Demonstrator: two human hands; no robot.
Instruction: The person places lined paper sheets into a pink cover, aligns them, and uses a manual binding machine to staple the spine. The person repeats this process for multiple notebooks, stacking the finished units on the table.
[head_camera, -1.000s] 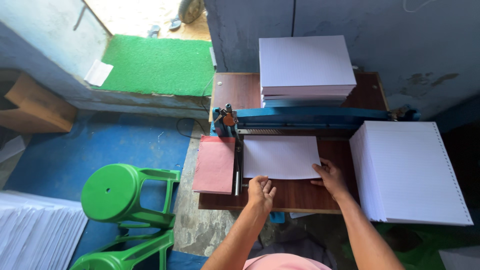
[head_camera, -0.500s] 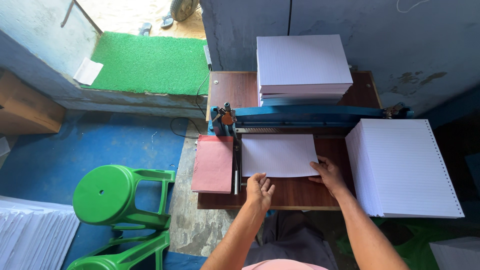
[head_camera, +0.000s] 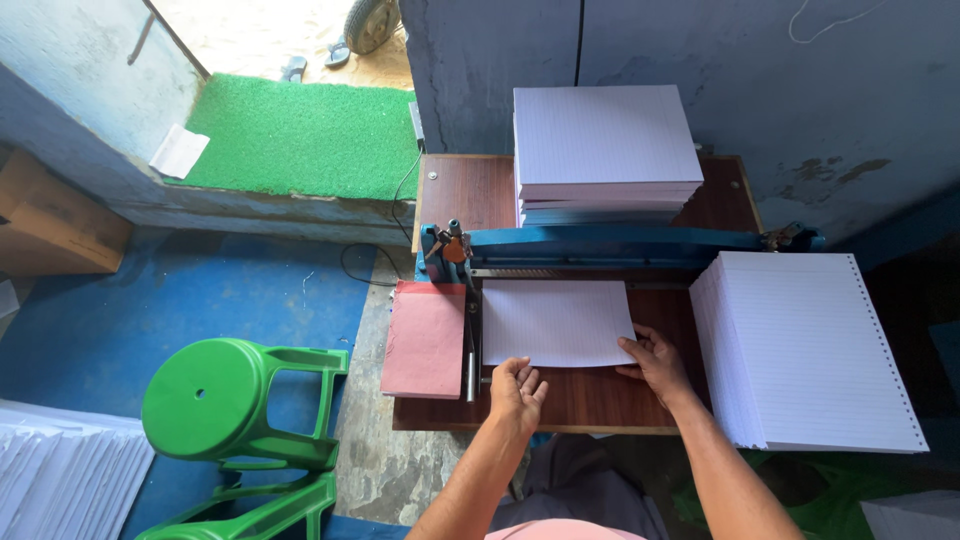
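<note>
A small stack of white ruled sheets (head_camera: 555, 320) lies on a brown wooden table (head_camera: 590, 400), pushed under the blue bar of a punching machine (head_camera: 610, 247). My left hand (head_camera: 517, 388) rests at the sheets' near edge with fingers curled against it. My right hand (head_camera: 655, 362) presses on the sheets' near right corner. A pink cardboard sheet (head_camera: 427, 338) lies left of the machine's metal guide rail (head_camera: 471, 345).
A tall pile of ruled paper (head_camera: 603, 140) sits behind the machine. A thick punched stack (head_camera: 815, 350) lies at the right. Green plastic stools (head_camera: 235, 405) stand on the blue floor at left, with white paper (head_camera: 60, 480) beside them and a green doormat (head_camera: 300, 140) beyond.
Both hands stay at the sheets' near edge, barely shifted. The view has drifted slightly; the sheets remain under the bar.
</note>
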